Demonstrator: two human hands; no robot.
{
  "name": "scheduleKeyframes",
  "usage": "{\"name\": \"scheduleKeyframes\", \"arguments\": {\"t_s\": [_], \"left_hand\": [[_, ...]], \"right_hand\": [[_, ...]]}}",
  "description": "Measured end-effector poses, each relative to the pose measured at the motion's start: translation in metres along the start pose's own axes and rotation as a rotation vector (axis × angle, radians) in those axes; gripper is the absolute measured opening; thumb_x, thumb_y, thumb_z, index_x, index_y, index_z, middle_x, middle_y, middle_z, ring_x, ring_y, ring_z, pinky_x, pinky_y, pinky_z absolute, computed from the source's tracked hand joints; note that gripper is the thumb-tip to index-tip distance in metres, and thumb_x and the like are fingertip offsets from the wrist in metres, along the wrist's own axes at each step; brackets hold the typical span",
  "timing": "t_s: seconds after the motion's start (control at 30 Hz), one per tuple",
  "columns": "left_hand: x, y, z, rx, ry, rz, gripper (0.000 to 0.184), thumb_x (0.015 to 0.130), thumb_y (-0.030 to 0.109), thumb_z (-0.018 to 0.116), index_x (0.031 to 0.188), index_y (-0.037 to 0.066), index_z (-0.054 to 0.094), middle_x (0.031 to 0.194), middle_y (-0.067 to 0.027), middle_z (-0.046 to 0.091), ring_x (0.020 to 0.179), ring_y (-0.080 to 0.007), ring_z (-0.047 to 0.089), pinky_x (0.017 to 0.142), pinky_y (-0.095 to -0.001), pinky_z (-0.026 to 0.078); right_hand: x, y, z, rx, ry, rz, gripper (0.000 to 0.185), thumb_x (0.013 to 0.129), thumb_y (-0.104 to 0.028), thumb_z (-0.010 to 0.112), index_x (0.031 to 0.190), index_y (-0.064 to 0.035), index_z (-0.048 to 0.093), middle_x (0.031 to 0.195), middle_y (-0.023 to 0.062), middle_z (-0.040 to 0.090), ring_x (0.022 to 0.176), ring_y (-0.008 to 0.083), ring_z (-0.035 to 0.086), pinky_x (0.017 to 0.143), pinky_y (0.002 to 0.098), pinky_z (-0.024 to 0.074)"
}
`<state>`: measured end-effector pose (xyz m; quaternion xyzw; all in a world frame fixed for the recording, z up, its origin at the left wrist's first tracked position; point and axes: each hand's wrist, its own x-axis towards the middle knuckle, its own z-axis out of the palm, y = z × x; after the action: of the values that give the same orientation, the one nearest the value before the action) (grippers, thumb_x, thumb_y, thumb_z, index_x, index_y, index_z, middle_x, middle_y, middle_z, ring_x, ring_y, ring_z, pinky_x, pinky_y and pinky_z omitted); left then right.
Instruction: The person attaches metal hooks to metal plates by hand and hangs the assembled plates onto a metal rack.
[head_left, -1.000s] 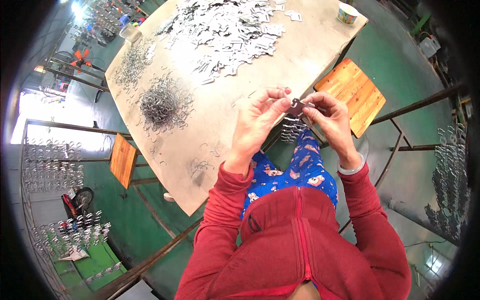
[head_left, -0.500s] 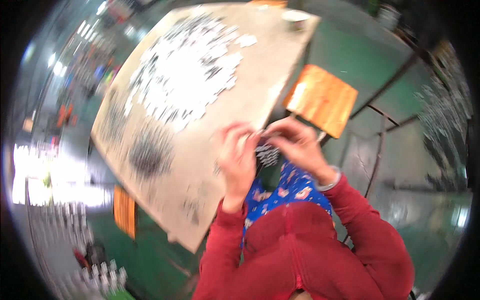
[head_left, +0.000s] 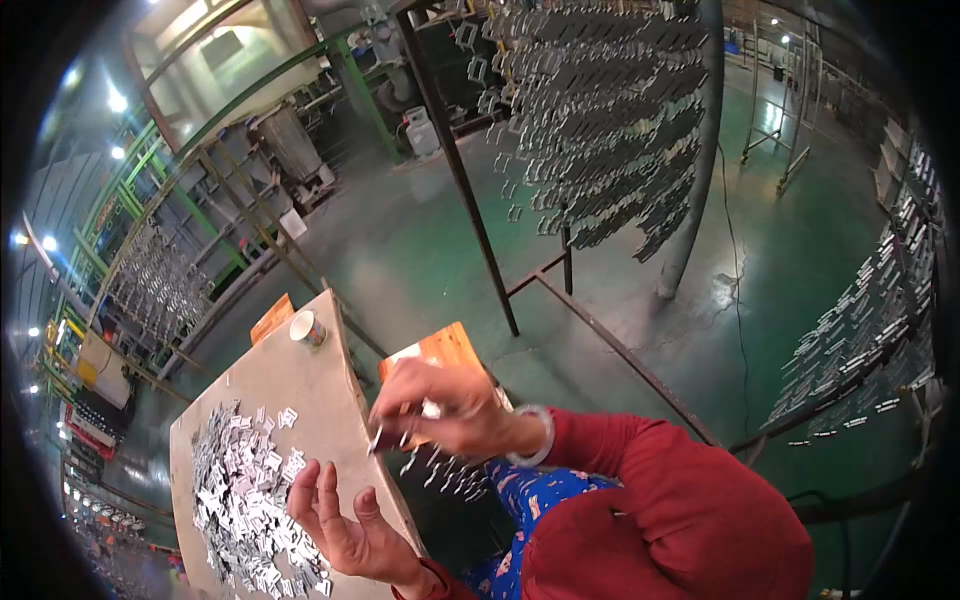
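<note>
My left hand (head_left: 355, 535) is over the table's near edge, its fingers spread and nothing visible in it. To its upper right, my right hand (head_left: 445, 408), with a pale bracelet at the wrist, is blurred. Its fingers are closed on a small metal piece (head_left: 382, 436). Just below the right hand, several hooked metal pieces (head_left: 445, 472) hang beside my knees. A large pile of flat silvery pieces (head_left: 245, 490) covers part of the brown table top (head_left: 305, 400), left of my left hand.
A cup (head_left: 307, 328) stands at the table's far corner. A wooden stool (head_left: 450, 347) is behind my right hand. Dense rows of metal pieces (head_left: 600, 110) hang from a dark frame ahead. A rusty bar (head_left: 620, 350) runs low on the right, with more hanging pieces (head_left: 850, 330) beyond.
The view has swung right. My hands, earlier together around a dark metal piece, are now apart. The left hand has opened; the right hand still holds a piece.
</note>
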<state>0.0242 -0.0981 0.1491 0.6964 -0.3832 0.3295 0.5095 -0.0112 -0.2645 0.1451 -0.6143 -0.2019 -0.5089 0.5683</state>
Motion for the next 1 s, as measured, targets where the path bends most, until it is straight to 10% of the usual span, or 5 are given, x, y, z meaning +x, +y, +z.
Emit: {"name": "scheduleKeyframes", "arguments": {"t_s": [0.57, 0.67, 1.0], "left_hand": [[-0.213, -0.201, -0.006, -0.294, -0.971, -1.196, 0.022, 0.085, 0.012, 0.061, 0.103, 0.000, 0.066, 0.087, -0.0045, 0.065, 0.074, -0.0087, 0.057, 0.064, -0.0237, 0.047], [-0.197, -0.174, -0.023, -0.203, -1.120, -1.010, 0.037, 0.088, 0.021, 0.058, 0.122, 0.007, 0.055, 0.114, -0.0125, 0.061, 0.102, -0.0160, 0.054, 0.087, -0.0287, 0.043], [-0.208, -0.184, -0.025, -0.270, -1.054, -1.143, 0.034, 0.086, 0.019, 0.059, 0.116, 0.001, 0.058, 0.101, -0.0064, 0.062, 0.091, -0.0158, 0.054, 0.080, -0.0294, 0.045]], "right_hand": [[0.178, -0.108, -0.231, -0.439, 0.449, -0.177, 0.006, 0.083, -0.005, 0.064, 0.087, -0.0019, 0.065, 0.078, 0.0054, 0.068, 0.071, 0.0091, 0.063, 0.066, 0.0206, 0.0478], [0.204, -0.122, -0.276, -0.617, 0.506, -0.287, 0.006, 0.081, -0.004, 0.064, 0.087, -0.0017, 0.064, 0.077, 0.0053, 0.068, 0.072, 0.0096, 0.063, 0.068, 0.0218, 0.0478], [0.310, -0.147, -0.414, -0.792, 0.667, -0.358, 0.010, 0.075, -0.006, 0.061, 0.083, -0.0013, 0.062, 0.068, 0.0121, 0.062, 0.060, 0.0192, 0.062, 0.057, 0.0303, 0.0512]]}}
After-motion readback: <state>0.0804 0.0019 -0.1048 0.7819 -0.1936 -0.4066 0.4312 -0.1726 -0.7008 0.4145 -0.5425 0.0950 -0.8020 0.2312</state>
